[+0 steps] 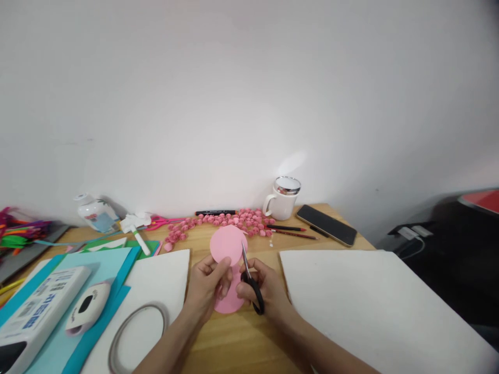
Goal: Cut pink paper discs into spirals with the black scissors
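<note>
Two pink paper circles (227, 244), one scissors (249, 280)

I see a pink paper circle (227, 245) held upright at table centre, and black-handled scissors (249, 283) at its four o'clock, blades pointing to twelve against its edge.
</note>
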Demonstrator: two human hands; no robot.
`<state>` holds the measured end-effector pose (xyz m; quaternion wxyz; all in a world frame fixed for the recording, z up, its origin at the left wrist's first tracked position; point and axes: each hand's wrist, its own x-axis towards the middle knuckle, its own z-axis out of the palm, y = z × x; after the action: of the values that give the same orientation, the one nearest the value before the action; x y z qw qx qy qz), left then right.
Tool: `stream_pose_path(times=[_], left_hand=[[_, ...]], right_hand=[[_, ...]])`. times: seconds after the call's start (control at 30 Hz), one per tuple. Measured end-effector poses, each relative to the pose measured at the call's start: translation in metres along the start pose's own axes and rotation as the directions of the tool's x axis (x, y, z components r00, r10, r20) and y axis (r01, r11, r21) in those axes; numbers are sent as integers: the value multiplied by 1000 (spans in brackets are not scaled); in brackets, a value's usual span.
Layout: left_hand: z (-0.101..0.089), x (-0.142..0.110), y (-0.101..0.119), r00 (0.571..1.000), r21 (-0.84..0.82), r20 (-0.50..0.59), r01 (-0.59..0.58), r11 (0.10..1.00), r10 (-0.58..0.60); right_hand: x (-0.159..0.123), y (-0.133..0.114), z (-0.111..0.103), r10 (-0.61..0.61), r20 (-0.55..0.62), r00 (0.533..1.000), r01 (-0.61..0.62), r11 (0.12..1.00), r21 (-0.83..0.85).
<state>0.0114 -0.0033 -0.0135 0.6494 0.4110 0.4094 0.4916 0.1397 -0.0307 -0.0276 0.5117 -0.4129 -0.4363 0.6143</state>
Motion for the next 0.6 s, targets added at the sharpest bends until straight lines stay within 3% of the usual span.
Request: stream_pose_path(times=[0.6], left_hand=[[4, -2, 5, 999, 127, -40, 20, 992, -15]], right_hand=[[3, 6, -3, -54, 9, 999, 53, 997, 60]])
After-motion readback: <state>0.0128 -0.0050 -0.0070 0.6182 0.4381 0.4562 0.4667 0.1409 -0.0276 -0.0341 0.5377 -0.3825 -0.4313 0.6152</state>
